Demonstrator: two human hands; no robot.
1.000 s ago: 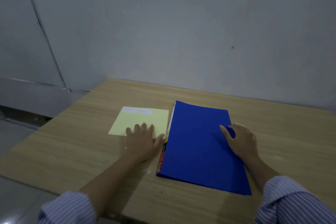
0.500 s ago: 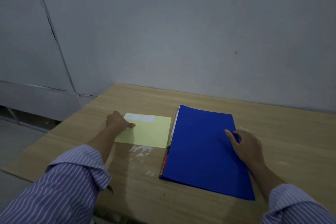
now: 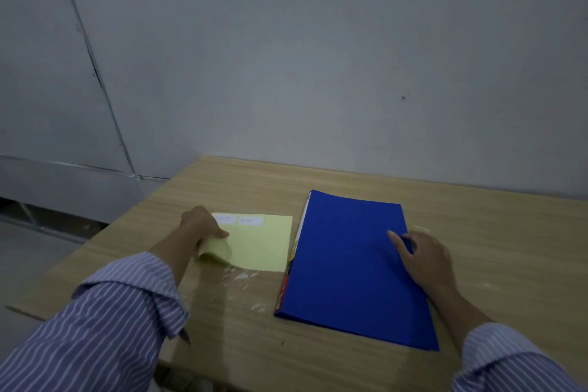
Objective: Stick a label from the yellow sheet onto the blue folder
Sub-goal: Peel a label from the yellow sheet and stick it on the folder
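A blue folder (image 3: 350, 258) lies shut on the wooden table, spine to the left. Left of it lies the yellow sheet (image 3: 259, 243), with two white labels along its far edge: one (image 3: 251, 220) fully visible, the other (image 3: 222, 219) right beside my fingers. My left hand (image 3: 200, 226) pinches the sheet's left edge, thumb on top, and the near left corner curls up off the table. My right hand (image 3: 423, 256) rests flat on the folder's right side, fingers spread, pressing it down.
The wooden table (image 3: 477, 232) stands against a grey wall (image 3: 318, 73). Its left edge drops to the floor (image 3: 31, 248). Shiny smears (image 3: 245, 275) mark the tabletop just in front of the sheet.
My left hand moved from the sheet's near edge to its left edge and took hold of it; the near left corner now lifts. My right hand stayed on the folder.
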